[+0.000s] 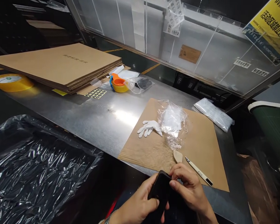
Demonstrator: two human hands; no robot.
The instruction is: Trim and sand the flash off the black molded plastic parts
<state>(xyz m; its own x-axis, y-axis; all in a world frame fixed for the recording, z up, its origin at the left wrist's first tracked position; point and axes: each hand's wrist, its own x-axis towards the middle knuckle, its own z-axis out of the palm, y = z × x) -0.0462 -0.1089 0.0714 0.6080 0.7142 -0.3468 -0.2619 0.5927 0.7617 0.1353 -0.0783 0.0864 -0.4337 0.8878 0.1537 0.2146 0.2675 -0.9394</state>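
Observation:
A dark, phone-like object (160, 189) is held over the table's near edge, with the fingers of my left hand (143, 200) wrapped round it. My right hand (188, 185) pinches at its upper right corner; anything small between those fingertips is hidden. Just beyond the right hand, a beige rounded piece (177, 156) lies on the cardboard sheet (200, 143). To its right is a white pen-shaped knife (198, 171) marked A26. A white glove (150, 128) lies farther back on the cardboard, beside a clear plastic bag (172, 119) with white contents.
Flattened cartons (67, 63) are stacked at the back left, near yellow tape (11, 82). Orange and yellow tape rolls (119, 84) sit at the back. A packet (213, 114) lies right; black plastic (37, 168) fills the lower left. A clear panel (154, 34) borders the back.

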